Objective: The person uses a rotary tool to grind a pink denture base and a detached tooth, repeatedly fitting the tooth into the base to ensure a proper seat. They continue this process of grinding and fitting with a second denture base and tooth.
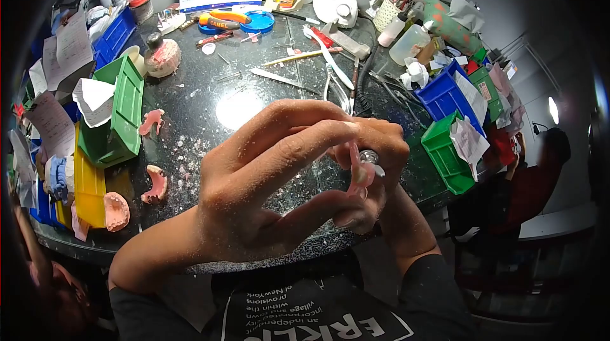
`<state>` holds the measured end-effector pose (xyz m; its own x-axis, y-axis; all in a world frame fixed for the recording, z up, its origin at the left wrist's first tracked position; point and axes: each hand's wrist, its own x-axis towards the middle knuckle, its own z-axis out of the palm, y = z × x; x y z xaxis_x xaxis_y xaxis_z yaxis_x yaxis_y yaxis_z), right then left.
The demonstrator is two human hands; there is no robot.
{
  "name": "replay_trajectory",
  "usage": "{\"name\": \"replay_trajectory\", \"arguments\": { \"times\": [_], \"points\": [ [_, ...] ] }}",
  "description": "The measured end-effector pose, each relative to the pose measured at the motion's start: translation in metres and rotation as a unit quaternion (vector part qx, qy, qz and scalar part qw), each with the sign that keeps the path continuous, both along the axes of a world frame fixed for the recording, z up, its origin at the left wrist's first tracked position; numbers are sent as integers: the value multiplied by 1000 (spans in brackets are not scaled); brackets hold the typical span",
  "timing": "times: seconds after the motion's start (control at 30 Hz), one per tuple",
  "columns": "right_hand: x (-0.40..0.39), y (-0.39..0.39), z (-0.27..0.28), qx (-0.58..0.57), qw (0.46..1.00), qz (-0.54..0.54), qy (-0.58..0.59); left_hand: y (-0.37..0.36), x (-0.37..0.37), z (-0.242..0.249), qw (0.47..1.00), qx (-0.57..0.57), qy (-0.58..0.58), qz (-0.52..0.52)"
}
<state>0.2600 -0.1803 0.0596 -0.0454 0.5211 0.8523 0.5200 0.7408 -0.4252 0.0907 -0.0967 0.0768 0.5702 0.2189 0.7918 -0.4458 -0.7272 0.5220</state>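
Observation:
Near the middle of the head view, my left hand [273, 176] pinches a pink denture piece [361, 174] between thumb and fingers. My right hand [381, 150] is closed around a silver metal handpiece [368, 157], whose tip end is beside the pink piece. Most of the handpiece is hidden in my right hand. Fine dust covers the fingers of both hands. On the dark table to the left lie a pink denture [156, 183], a smaller pink piece [151, 122] and a pink dental cast [116, 211].
Green [130, 112], yellow [90, 176] and blue bins stand at the left; a blue bin [445, 96] and a green bin [445, 163] at the right. Pliers [337, 90], a white knife [279, 79] and a blue dish [257, 21] lie behind. A person [534, 182] sits at the far right.

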Motion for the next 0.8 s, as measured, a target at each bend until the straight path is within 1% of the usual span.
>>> {"name": "replay_trajectory", "arguments": {
  "times": [0.17, 0.27, 0.37, 0.43, 0.5, 0.53, 0.57, 0.6, 0.63, 0.67, 0.73, 0.8],
  "points": [
    [7, -7, 0, -92, 994, -9, -55, 1, 0, -1, 1000, 6, -1, 2],
    [4, -6, 2, -80, 996, -15, -36, 0, -1, -2, 1000, -16, 11, -10],
    [5, -5, 2, -67, 997, -13, -42, 1, -1, -1, 1000, -1, 14, -3],
    [10, -2, 0, -57, 995, 4, -81, 5, -2, -1, 1000, 11, 13, 13],
    [14, -1, -7, -91, 995, -12, -46, 11, -4, -3, 998, 33, 13, 48],
    [15, 0, -10, -109, 994, -17, -26, 14, -11, 0, 996, 24, 50, 71],
    [18, -3, -4, -162, 986, -27, -20, 18, -16, -4, 994, 9, 61, 92],
    [13, -6, -1, -229, 972, -46, 39, 22, -20, -10, 991, -6, 74, 115],
    [12, -1, -8, -215, 973, -66, 41, 26, -28, -17, 987, -10, 89, 137],
    [10, 3, -15, -202, 974, -87, 45, 27, -31, -29, 987, -72, 78, 117],
    [9, 5, -19, -209, 974, -83, -12, 27, -42, -40, 980, -113, 107, 125],
    [1, 5, -17, -215, 970, -97, -58, 23, -47, -54, 972, -203, 93, 74]
  ]
}}
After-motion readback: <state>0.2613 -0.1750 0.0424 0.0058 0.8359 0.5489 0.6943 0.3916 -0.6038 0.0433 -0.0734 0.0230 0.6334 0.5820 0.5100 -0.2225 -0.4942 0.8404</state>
